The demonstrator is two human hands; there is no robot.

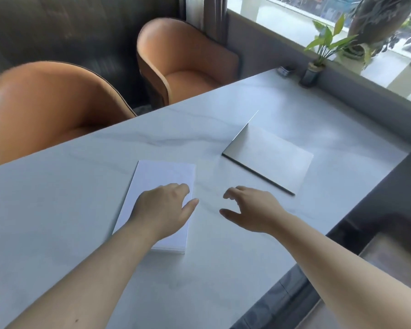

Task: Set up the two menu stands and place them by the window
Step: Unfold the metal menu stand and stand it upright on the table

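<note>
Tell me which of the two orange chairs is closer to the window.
The smaller-looking orange chair, farther from the camera and beside the curtain. The other orange chair sits at the table's left end, away from the glass.

Bare desk (57, 210) lies between the hands; ahead of the right hand (252, 210) a clear stand (268, 157) blocks the way, open desk beyond.

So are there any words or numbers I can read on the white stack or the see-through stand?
None can be read.
Flat white paper stack: blank.
Clear plastic L-shaped stand: no text.
Small blue-and-white dish by the window: patterned, too blurred to tell.
</note>
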